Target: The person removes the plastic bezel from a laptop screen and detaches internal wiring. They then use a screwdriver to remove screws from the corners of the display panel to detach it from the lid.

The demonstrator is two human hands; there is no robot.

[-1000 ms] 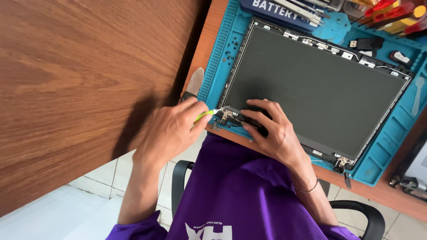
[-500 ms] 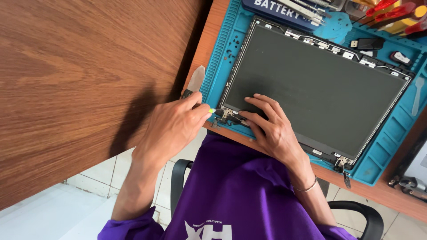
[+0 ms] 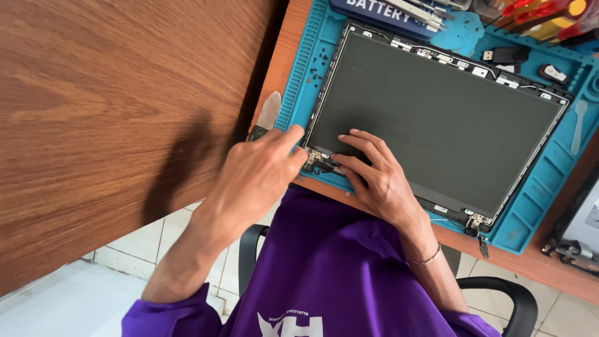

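**Both hands at the near-left hinge of the screen panel**

Since the earlier frame, the yellow-green tool tip has gone from view under the left hand (image 3: 259, 178), whose fingers are curled shut; what they grip cannot be told. Right hand (image 3: 374, 178) lies flat, fingers spread open, pressing the screen panel (image 3: 437, 118) beside its metal hinge (image 3: 318, 159). Panel: dark, matte, rectangular, lying flat on the blue work mat (image 3: 306, 68). Tools (image 3: 543, 12) lie far right.

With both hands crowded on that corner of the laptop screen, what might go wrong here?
The right hand rests its fingers on the dark panel; hard pressure there might crack it. The left hand works at the corner hinge, where thin wires run along the frame and could get pinched. The panel's near edge sits close to the desk edge, so it might slide off.
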